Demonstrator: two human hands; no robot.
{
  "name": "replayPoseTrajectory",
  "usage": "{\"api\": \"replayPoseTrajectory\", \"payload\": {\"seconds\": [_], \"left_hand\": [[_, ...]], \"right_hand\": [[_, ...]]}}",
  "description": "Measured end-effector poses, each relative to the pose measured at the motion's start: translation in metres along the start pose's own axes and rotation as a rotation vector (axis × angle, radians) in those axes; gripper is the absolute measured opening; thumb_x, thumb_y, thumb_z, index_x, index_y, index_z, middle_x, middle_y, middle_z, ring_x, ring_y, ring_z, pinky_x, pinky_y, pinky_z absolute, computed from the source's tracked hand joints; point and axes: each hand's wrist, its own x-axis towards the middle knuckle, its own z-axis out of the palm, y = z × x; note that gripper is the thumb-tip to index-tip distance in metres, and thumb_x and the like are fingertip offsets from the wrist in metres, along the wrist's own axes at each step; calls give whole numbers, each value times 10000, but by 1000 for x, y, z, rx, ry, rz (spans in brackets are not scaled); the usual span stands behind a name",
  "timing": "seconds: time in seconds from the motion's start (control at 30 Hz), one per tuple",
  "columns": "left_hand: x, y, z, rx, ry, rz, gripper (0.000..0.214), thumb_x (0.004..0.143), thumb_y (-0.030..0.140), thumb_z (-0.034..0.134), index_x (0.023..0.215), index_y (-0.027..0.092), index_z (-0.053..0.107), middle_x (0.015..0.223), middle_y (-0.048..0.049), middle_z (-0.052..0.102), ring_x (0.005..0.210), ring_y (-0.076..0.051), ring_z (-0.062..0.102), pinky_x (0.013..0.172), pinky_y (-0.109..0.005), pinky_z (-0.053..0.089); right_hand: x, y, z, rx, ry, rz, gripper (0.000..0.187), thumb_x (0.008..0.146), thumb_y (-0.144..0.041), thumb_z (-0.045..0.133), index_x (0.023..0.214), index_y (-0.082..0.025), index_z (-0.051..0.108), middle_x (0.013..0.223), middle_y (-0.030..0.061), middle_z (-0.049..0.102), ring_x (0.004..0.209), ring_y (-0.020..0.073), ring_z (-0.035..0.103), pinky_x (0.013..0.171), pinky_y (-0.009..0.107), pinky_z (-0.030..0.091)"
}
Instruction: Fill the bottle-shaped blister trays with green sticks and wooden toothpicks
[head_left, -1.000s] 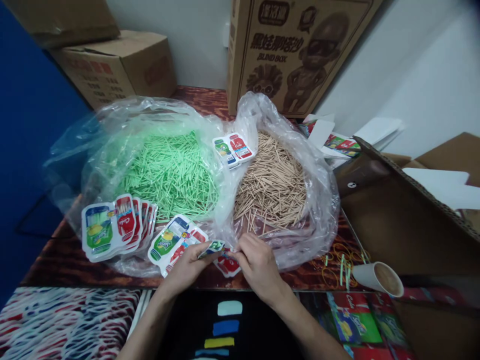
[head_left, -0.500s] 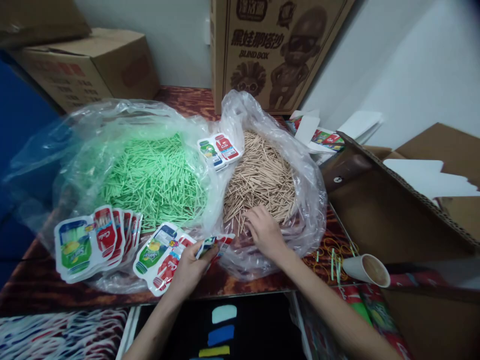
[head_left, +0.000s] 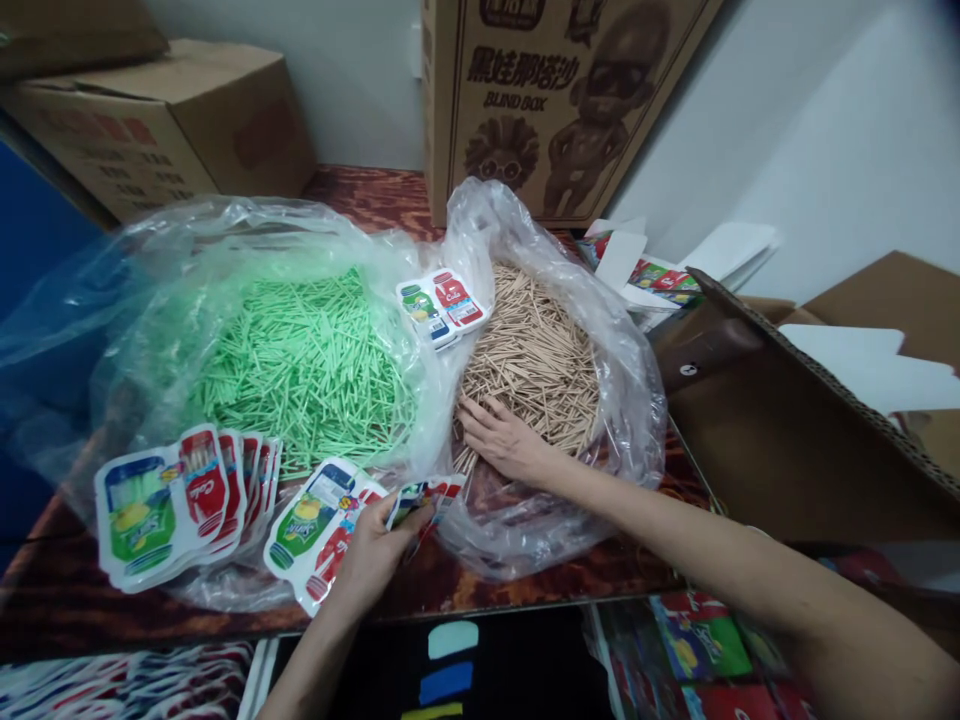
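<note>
My left hand (head_left: 373, 550) is closed on a small printed packet (head_left: 444, 490), its green and red end sticking out past the fingers. Under that wrist lies a bottle-shaped Sprite and Cola packet (head_left: 301, 525). My right hand (head_left: 504, 440) rests on the left edge of a heap of thin brown sticks (head_left: 536, 350), fingers stretched out and slightly apart; no stick can be made out in its grasp. Clear plastic (head_left: 634, 440) surrounds the brown heap. Light-green sticks (head_left: 307, 360) fill another clear bag on the left.
A fanned stack of filled packets (head_left: 142, 515) lies at the left front. Another packet (head_left: 442, 305) sits between the bags. Cardboard boxes (head_left: 247, 130) stand behind, and an open carton (head_left: 772, 430) is at the right. More packets (head_left: 701, 640) lie below the table edge.
My right hand has moved left and a little forward over the brown sticks, its forearm swinging across the paper cup's place. My left hand keeps the packet nearly still. The view has shifted slightly.
</note>
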Motion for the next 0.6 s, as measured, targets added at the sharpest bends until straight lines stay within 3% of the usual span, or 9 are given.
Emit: {"api": "replayPoseTrajectory", "payload": {"seconds": [0.17, 0.23, 0.33, 0.4, 0.5, 0.6], "left_hand": [[1, 7, -5, -10, 15, -14, 284, 685, 391, 711, 837, 151, 729, 770, -35, 720, 696, -197, 610, 658, -276, 476], [0, 7, -4, -30, 21, -31, 291, 674, 397, 721, 829, 150, 731, 735, -32, 716, 677, -197, 611, 649, -278, 479], [1, 4, -3, -61, 33, -41, 283, 646, 391, 751, 803, 156, 735, 716, -30, 716, 668, -196, 618, 645, -275, 483], [2, 2, -2, -93, 22, -61, 278, 638, 385, 767, 787, 153, 734, 724, -34, 719, 663, -192, 622, 636, -270, 484], [8, 5, 2, -218, 15, -101, 315, 625, 392, 785, 803, 139, 726, 717, -38, 719, 633, -183, 630, 620, -269, 489], [18, 17, 13, -416, 68, -48, 386, 598, 391, 807, 876, 140, 715, 747, -38, 726, 660, -187, 654, 655, -285, 508]], "right_hand": [[1, 8, -15, 90, 75, -10, 225, 935, -116, 400, 960, -129, 624, 1224, 152, 611, 1300, 270, 431, 1050, 488, 365], [1, 6, -23, 195, 170, 76, 258, 938, -100, 352, 928, -143, 606, 1133, 141, 647, 1236, 251, 487, 1040, 479, 371], [1, 1, -36, 456, 302, 311, 247, 936, -139, 329, 881, -171, 568, 858, 88, 658, 929, 215, 608, 920, 444, 447], [2, -2, -44, 745, 329, 565, 205, 936, -222, 368, 806, -195, 524, 704, 27, 597, 693, 169, 582, 730, 352, 491], [2, -11, -49, 1349, 293, 912, 231, 889, -374, 494, 736, -205, 461, 578, -44, 517, 469, 97, 462, 468, 222, 380], [0, -25, -47, 1877, 248, 1032, 309, 786, -450, 637, 748, -188, 478, 532, -73, 500, 389, 51, 365, 396, 178, 286]]}}
